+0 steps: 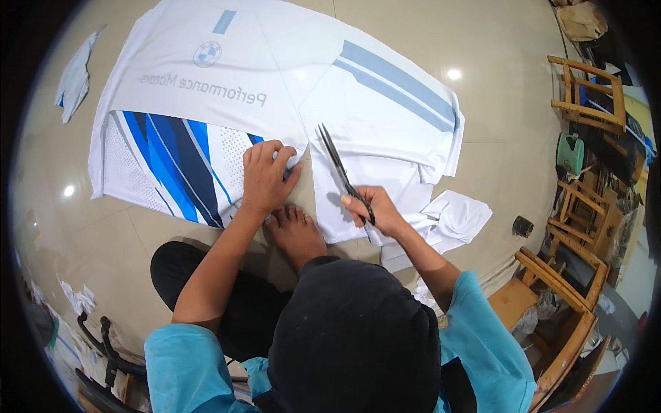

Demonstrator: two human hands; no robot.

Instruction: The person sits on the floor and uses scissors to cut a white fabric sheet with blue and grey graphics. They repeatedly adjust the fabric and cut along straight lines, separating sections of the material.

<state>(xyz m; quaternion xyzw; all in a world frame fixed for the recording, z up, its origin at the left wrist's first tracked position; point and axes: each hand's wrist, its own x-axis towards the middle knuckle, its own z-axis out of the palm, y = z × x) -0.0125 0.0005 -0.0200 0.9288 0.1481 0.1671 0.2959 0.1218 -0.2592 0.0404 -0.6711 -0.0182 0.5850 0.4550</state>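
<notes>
A large white printed fabric (275,76) with blue and dark stripes lies spread on the tiled floor. My left hand (265,175) presses flat on its near edge, by the blue striped part. In my right hand (372,210) are black scissors (339,165), blades parted and pointing away from me over the cloth, at a cut between two pieces. My bare foot (296,234) rests on the floor just under the cloth edge. A cut white piece (454,217) lies crumpled to the right of my right hand.
Wooden chair frames (585,96) stand along the right side, with another (558,275) lower down. A small dark cylinder (522,226) sits on the floor near them. A fabric scrap (74,79) lies far left. Paper scraps (77,299) and black scissors (103,341) are at lower left.
</notes>
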